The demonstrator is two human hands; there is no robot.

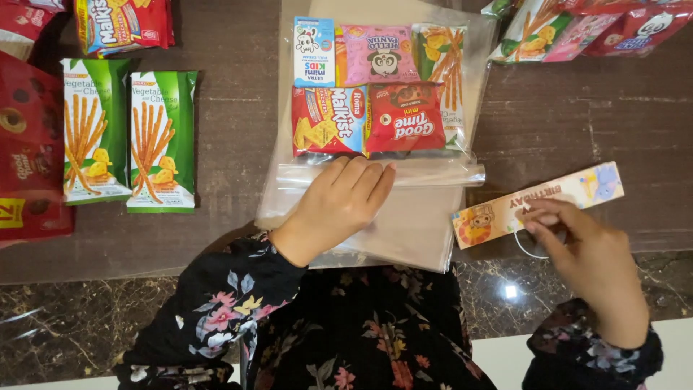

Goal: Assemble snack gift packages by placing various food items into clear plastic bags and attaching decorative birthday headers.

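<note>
A snack-filled clear bag was pinned flat at frame centre while a paper tag was pinched at right.

The left hand was laid open on the folded flap; the right hand was closed on the tag. Steady pressure should be kept so the snack packets are not shifted.

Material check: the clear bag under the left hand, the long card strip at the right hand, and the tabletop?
Clear bag: looks like thin glossy plastic film; see-through, glare along the fold. Card strip: probably coated paper or thin card; flat, stiff, colour-printed. Tabletop: dark brown, streaked, matte; laminate or stone, cannot tell. Left hand presses the bag; right hand holds the strip.
</note>
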